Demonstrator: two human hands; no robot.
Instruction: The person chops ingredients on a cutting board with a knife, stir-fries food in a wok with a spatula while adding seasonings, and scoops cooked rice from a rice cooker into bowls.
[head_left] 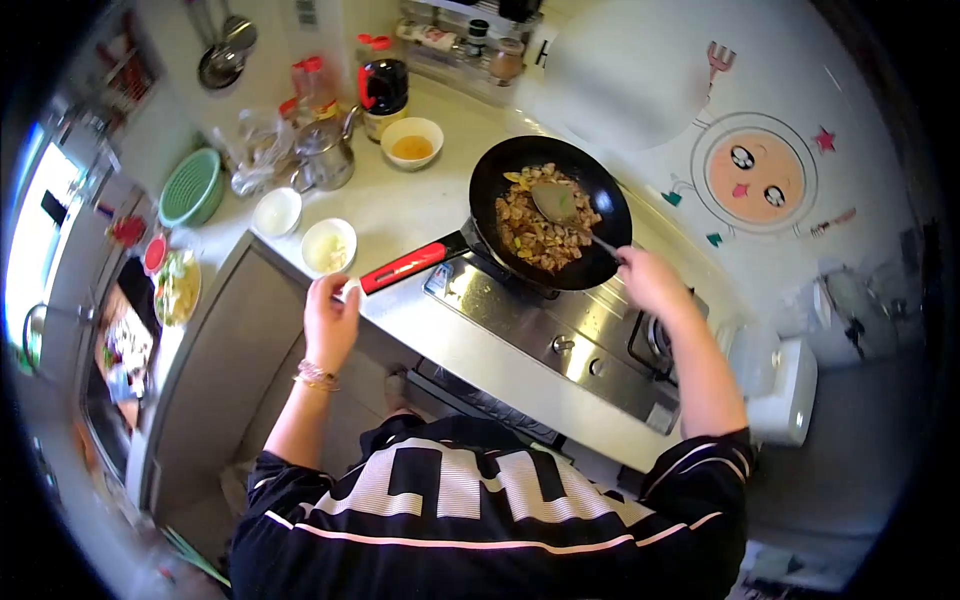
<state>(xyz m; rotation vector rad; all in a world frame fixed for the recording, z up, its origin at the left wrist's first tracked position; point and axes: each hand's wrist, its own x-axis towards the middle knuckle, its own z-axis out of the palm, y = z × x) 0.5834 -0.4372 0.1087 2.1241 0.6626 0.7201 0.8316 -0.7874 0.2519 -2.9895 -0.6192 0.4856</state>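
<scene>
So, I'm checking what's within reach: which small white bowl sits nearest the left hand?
The bowl with pale chopped bits, just beyond the left hand; the leftmost small bowl and amber-liquid bowl sit farther off.

Kitch. w/ stove (515,318) & wok (608,200)

Bright daylight enters through the window (38,235) at 9 o'clock, blown out to white. The worktop (395,208) is evenly lit; glare streaks the stainless-steel hob (505,322) toward 4 o'clock. The wok (607,195) looks fairly sharp, while a patch of wall (745,85) at 1 o'clock blurs. Fisheye distortion bends the edges, smearing into black corners.
</scene>
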